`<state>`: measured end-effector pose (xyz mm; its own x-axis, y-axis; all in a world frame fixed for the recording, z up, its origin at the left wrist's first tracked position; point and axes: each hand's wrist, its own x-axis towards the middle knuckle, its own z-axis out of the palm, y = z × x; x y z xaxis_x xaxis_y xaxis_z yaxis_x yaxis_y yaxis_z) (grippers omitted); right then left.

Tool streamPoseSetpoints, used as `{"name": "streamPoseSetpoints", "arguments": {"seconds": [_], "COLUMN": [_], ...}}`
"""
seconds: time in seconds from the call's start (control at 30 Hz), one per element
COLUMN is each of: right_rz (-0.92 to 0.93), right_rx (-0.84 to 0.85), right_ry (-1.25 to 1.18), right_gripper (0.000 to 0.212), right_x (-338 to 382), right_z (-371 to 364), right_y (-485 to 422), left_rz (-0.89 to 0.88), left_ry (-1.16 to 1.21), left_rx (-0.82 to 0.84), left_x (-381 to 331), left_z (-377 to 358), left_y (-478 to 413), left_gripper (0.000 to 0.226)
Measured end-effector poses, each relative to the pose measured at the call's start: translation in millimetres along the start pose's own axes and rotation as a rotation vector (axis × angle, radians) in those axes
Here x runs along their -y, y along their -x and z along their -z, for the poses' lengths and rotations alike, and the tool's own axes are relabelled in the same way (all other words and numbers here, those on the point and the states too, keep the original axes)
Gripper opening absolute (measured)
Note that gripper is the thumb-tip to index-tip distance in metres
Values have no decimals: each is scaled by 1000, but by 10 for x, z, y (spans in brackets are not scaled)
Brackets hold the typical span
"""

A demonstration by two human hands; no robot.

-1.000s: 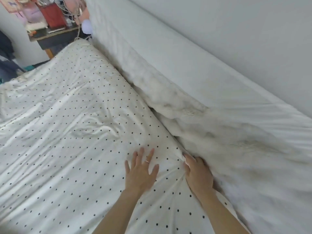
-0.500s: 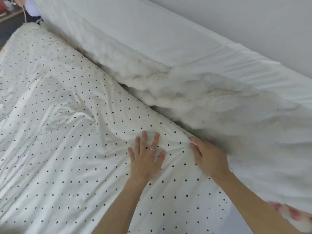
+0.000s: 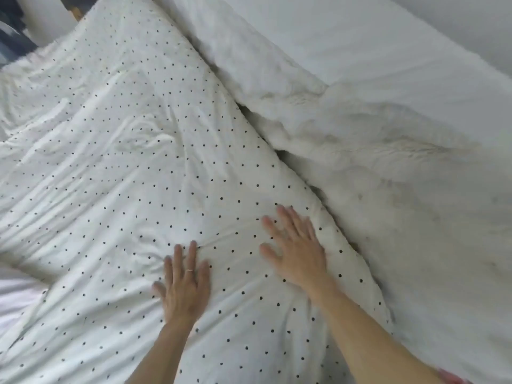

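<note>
A white duvet with small black dots (image 3: 133,167) covers the bed from the far left to the near middle, creased in places. My left hand (image 3: 184,284) lies flat on it, fingers straight, a ring on one finger. My right hand (image 3: 296,245) also rests flat on the duvet with fingers spread, close to the duvet's right edge. Both hands are slightly blurred. Neither holds anything.
A fluffy white blanket (image 3: 374,173) runs along the duvet's right edge. Behind it lies a smooth white sheet (image 3: 346,42) up to the wall. Plain white fabric (image 3: 16,295) shows at the left edge, and dark objects (image 3: 13,31) lie at the top left.
My right hand has come off the duvet's edge by the fluffy blanket and now lies flat on the duvet. My left hand slid nearer and left. The view shifted.
</note>
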<state>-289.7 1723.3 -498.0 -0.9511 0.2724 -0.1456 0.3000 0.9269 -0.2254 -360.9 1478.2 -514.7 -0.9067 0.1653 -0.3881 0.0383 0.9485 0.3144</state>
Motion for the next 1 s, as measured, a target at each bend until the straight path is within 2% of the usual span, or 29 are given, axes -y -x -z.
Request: {"name": "streamPoseSetpoints", "arguments": {"seconds": [0.1,0.23,0.27,0.33,0.4,0.47,0.67,0.8,1.0], "right_rz": [-293,-344,-312,-116,76,189,513,736,861], "right_rx": [117,189,197,233,253,252,214,169,163], "right_ry": [7,81,138,235,231,177,22,-50,-120], "right_gripper": [74,74,72,70,69,66,61,58,52], "right_x": [-349,108,229,612,1017,1529,3360,4696,6144], "right_z": [-45,113,195,402,550,727,1247,1528,1577], "right_y": [39,-23,-30,-27,9,62,397,889,1684], "left_rz": [46,153,146,124,116,158,312,439,541], "left_ry": [-29,25,43,88,110,147,245,233,220], "left_rx": [65,246,302,357,375,358,131,-81,-269], "left_x": [9,-19,-10,114,231,443,1680,2842,4352], "left_z": [-38,126,185,428,667,969,2172,3020,3665], "left_y": [147,257,286,402,531,718,1536,2343,3443], "left_gripper": [58,64,66,67,60,54,51,49,48]}}
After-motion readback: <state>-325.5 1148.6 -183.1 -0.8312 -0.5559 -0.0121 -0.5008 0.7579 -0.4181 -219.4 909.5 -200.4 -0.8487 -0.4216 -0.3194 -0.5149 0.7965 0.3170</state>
